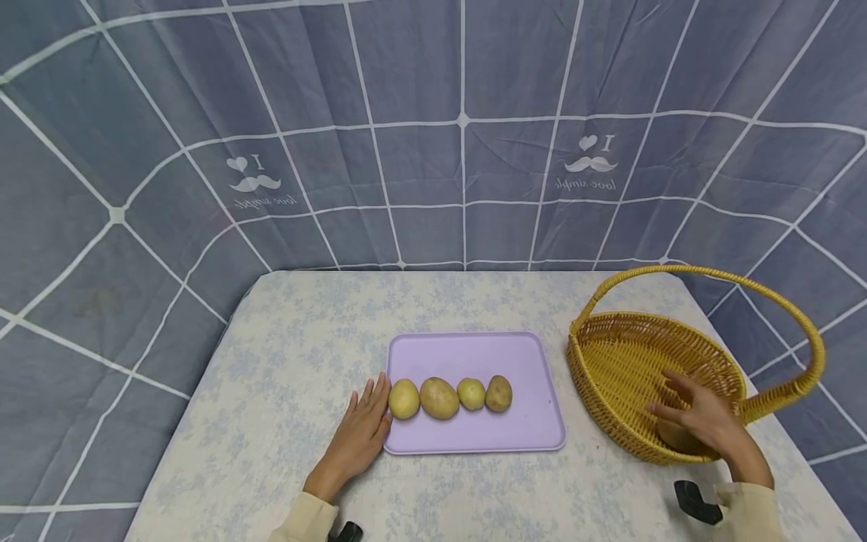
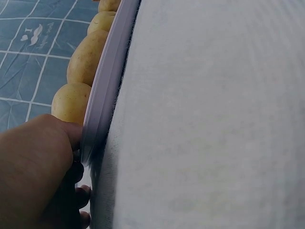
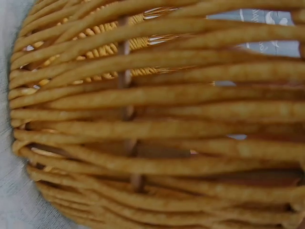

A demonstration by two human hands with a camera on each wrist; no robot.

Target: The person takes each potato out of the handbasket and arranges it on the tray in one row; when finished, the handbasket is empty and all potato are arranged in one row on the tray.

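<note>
Four potatoes, from pale yellow to brown, line up across a lilac tray (image 1: 474, 444); the leftmost potato (image 1: 404, 399) sits by the tray's left rim. My left hand (image 1: 362, 429) lies along that rim with fingers extended. In the left wrist view, its thumb (image 2: 71, 133) touches the rim close to the nearest potato (image 2: 71, 102). At the right, my right hand (image 1: 701, 414) reaches into a yellow woven basket (image 1: 616, 354), fingers spread. Below it lies a brown potato (image 1: 677, 436), partly hidden by the hand. The basket's woven wall (image 3: 157, 114) fills the right wrist view.
The basket's tall arched handle (image 1: 704, 272) rises over it and comes down beside my right wrist. A pale, blue-patterned cloth (image 1: 298, 346) covers the table. Behind the table hangs a grey-blue curtain (image 1: 420, 165) with white grid lines.
</note>
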